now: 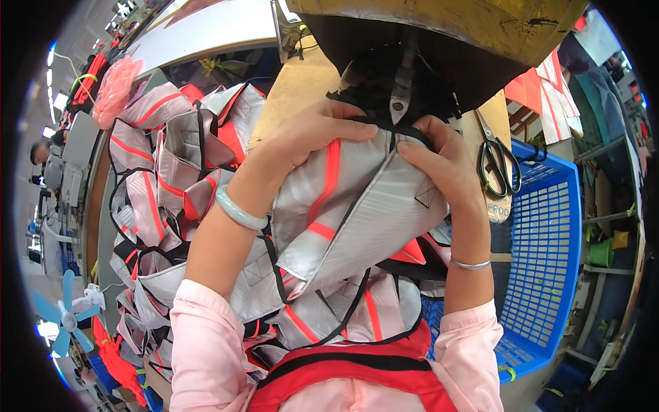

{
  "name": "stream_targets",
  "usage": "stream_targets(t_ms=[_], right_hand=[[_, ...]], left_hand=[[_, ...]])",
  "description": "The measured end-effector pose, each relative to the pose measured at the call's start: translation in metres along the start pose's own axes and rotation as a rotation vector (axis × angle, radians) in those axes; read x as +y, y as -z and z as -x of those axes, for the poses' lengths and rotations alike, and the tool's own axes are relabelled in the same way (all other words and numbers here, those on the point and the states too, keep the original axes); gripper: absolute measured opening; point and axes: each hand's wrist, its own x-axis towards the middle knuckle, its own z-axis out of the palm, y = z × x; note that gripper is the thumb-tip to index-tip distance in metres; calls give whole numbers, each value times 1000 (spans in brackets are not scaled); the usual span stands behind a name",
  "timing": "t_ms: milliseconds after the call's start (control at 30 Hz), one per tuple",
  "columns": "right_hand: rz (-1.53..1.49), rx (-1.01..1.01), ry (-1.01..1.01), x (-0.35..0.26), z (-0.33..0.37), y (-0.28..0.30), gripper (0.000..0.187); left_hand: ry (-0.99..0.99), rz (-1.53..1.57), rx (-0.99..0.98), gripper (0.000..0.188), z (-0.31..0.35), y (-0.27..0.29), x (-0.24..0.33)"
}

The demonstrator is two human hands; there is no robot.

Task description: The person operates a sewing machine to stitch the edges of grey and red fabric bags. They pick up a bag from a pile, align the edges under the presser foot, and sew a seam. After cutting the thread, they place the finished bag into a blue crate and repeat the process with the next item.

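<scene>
Both of my hands grip a silver-grey fabric bag piece (377,213) with orange-red stripes and black edge binding. My left hand (322,130) pinches its upper edge, thumb lying along the binding. On the other side, my right hand (439,154) pinches the same edge between thumb and fingers. The bound edge between my hands is right at the pointed metal tip (398,104) that hangs from a worn yellow machine housing (453,24). Whether the tip touches the cloth I cannot tell. Dark scraps (364,86) lie behind it. The rest of the piece hangs down toward my lap.
Many similar grey and orange pieces (147,199) are heaped at my left, and more lie on my lap. Black-handled scissors (495,165) rest on the wooden table (292,89) at right. A blue plastic basket (546,254) stands beside it. A blue fan (67,316) is far left.
</scene>
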Motion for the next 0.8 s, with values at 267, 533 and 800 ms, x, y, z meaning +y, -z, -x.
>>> stream_targets(t_ms=[267,533,800], right_hand=[[24,27,19,1,-2,-1,21],[17,56,60,3,-1,2,20],[-244,-429,-15,0,69,50,38]], left_hand=[[-11,58,0,43,2,-3,8],[-18,-6,62,59,6,-10,19],[-122,-360,-156,40,37,-14,6]])
